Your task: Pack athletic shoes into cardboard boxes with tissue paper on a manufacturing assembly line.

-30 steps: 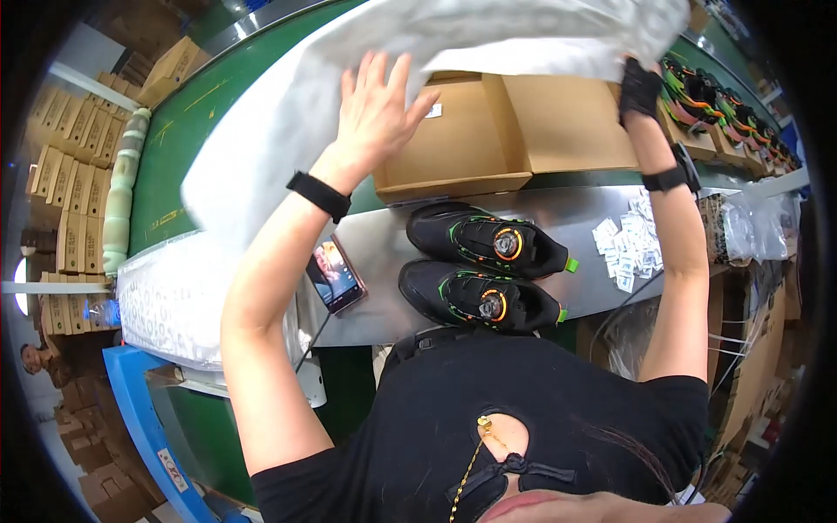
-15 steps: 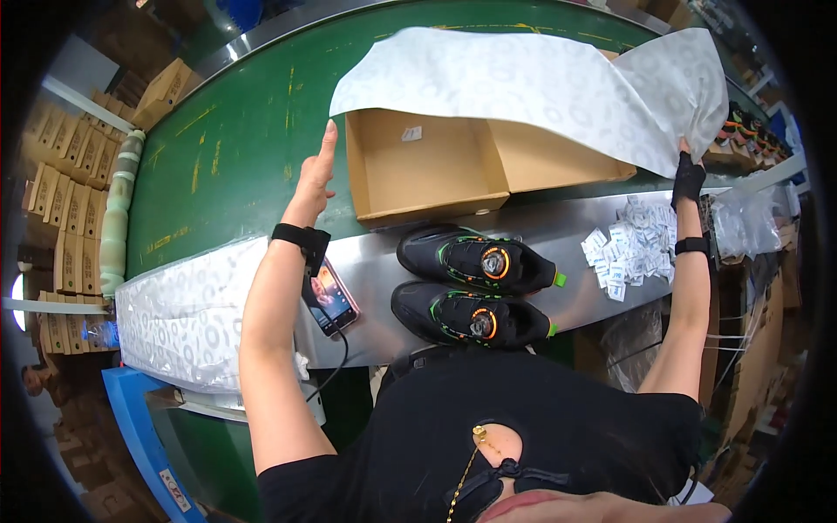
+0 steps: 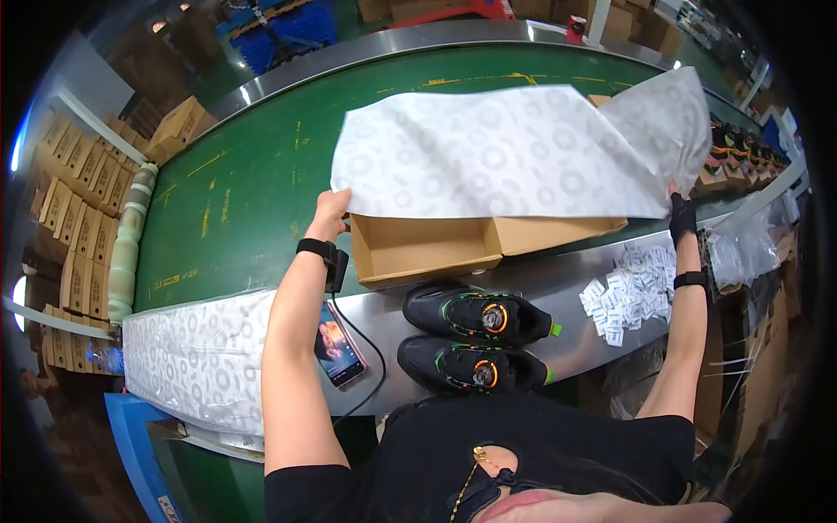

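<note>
A sheet of white patterned wrapping paper (image 3: 471,157) stretches between my two hands and covers much of an open cardboard shoebox (image 3: 427,250). My left hand (image 3: 332,213) pinches the sheet's near left corner, beside the box's left wall. At the near right corner, my right hand (image 3: 682,213), in a black fingerless glove, grips the bunched paper. On the near side of the box lies a pair of black sneakers (image 3: 475,315) with green and orange trim and round dials. Small white packets (image 3: 632,292) are heaped below my right hand.
A stack of patterned paper (image 3: 200,357) lies at the left. Next to my left forearm is a lit phone (image 3: 338,344) with a black cable. A green conveyor belt (image 3: 235,183) runs behind. Shoeboxes (image 3: 83,218) stand stacked far left; clear plastic bags (image 3: 754,231) are at the right.
My left hand, open and apart from the paper before, now holds its corner. The sheet's near edge is pulled straighter and covers more of the box. The whole view has tilted up slightly.
</note>
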Tool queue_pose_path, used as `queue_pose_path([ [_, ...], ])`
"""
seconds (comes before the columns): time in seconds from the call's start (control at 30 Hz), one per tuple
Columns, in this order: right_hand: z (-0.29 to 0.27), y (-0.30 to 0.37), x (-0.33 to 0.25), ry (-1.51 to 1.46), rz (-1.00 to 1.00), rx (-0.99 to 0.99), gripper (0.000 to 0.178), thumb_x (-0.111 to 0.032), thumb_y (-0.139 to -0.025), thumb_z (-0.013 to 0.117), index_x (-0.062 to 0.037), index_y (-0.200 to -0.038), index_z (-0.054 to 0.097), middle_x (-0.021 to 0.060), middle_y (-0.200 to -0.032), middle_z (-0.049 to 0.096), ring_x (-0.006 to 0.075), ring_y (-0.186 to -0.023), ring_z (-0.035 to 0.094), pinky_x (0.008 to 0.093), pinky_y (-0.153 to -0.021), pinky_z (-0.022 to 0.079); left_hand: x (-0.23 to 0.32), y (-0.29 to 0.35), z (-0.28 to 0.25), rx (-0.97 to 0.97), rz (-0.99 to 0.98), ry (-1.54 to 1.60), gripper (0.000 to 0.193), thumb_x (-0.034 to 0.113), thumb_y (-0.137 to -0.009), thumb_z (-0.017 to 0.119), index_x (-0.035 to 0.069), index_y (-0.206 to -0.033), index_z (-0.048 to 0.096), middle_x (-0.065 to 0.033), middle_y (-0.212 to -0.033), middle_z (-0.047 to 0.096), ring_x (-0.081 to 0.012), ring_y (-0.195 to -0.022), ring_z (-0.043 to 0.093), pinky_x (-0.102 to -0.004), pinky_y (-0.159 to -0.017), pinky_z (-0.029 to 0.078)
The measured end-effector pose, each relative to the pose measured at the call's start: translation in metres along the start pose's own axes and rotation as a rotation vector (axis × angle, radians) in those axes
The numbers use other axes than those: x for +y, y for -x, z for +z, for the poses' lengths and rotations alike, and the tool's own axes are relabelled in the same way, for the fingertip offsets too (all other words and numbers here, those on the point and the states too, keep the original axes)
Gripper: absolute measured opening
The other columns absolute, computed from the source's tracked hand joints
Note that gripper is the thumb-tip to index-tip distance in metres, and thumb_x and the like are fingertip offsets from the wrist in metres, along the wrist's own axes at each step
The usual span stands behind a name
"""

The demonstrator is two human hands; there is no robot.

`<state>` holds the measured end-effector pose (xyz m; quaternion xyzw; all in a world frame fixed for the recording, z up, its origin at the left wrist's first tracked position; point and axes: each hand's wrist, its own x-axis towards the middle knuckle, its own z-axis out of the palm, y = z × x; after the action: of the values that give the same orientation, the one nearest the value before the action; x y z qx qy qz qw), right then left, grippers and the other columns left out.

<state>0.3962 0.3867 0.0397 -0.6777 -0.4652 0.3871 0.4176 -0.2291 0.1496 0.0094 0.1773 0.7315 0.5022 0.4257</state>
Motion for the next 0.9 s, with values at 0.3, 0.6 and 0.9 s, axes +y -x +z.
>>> queue_pose_path([
  [0.3, 0.069, 0.205, -0.034, 0.497, -1.258, -0.137, 0.037, -0.013, -0.068, 0.065, -0.0058, -0.103, 0.056, 0.0153, -0.105, 0.053, 0.032, -0.102, 0.049, 0.0392, -0.085, 0.04, -0.03, 0.033, -0.018, -0.048, -0.08, 0.373, 0.029, 0.004, -0.083, 0.038, -0.011, -0.108, 0.037, -0.025, -0.106, 0.048, -0.0422, -0.095, 0.052, -0.0652, -0.073, 0.042],
  [0.6, 0.097, 0.332, -0.003, 0.862, -1.725, -0.926, 0.019, -0.03, -0.062, 0.061, -0.0138, -0.053, 0.057, -0.0021, -0.061, 0.055, 0.0137, -0.066, 0.052, 0.0395, -0.069, 0.036, -0.029, 0.065, 0.047, -0.339, -0.113, 0.378, 0.03, 0.007, -0.089, 0.033, -0.01, -0.113, 0.031, -0.0239, -0.115, 0.039, -0.0422, -0.101, 0.048, -0.0626, -0.081, 0.042],
  [0.9, 0.135, 0.283, -0.103, 0.613, -1.137, -1.102, 0.037, -0.039, -0.074, 0.059, -0.0057, -0.06, 0.056, 0.0097, -0.061, 0.056, 0.0211, -0.058, 0.054, 0.0345, -0.055, 0.041, -0.033, 0.085, -0.031, -0.267, 0.053, 0.151, 0.033, 0.009, -0.084, 0.036, -0.003, -0.114, 0.041, -0.0169, -0.108, 0.052, -0.0319, -0.093, 0.056, -0.0482, -0.068, 0.053],
])
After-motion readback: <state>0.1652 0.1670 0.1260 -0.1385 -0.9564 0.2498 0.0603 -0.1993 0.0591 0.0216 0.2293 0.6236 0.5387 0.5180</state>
